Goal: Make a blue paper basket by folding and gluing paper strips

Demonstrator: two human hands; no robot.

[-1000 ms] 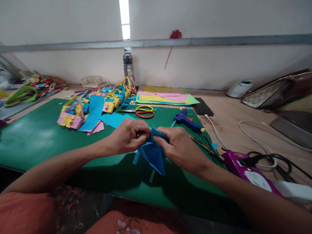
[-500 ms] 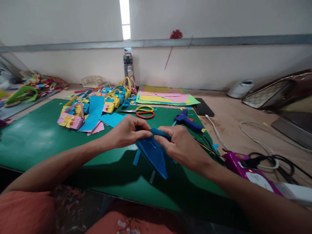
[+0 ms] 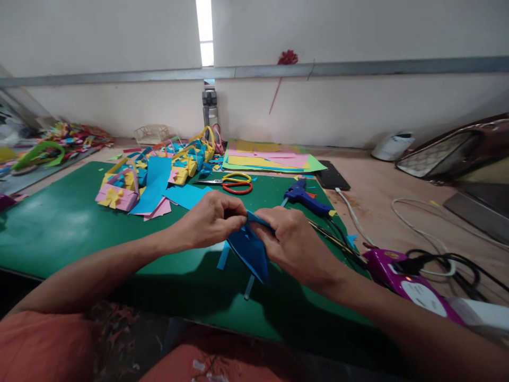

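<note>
Between my two hands a folded piece of blue paper point(image 3: 250, 252) is held up over the green mat point(image 3: 170, 286). My left hand point(image 3: 217, 220) pinches its upper left edge between thumb and fingers. Gripping the upper right part, my right hand point(image 3: 296, 239) has its thumb pressed against the fold. A blue paper strip point(image 3: 223, 256) and a clear glue stick point(image 3: 249, 287) lie on the mat below the paper. Beyond my right hand rests a blue glue gun point(image 3: 304, 197); scissors point(image 3: 234, 183) with yellow and red handles lie behind the hands.
Small paper baskets point(image 3: 117, 195) and blue sheets point(image 3: 153, 185) sit at the back left. Stacked coloured paper point(image 3: 270, 156), a black phone point(image 3: 333, 175) and a bottle point(image 3: 210, 109) are at the back. A purple power strip point(image 3: 409, 286) with cables lies right.
The blue paper has tilted and its lower corner has shifted slightly left and up. Both hands keep hold of it, nearly in place.
</note>
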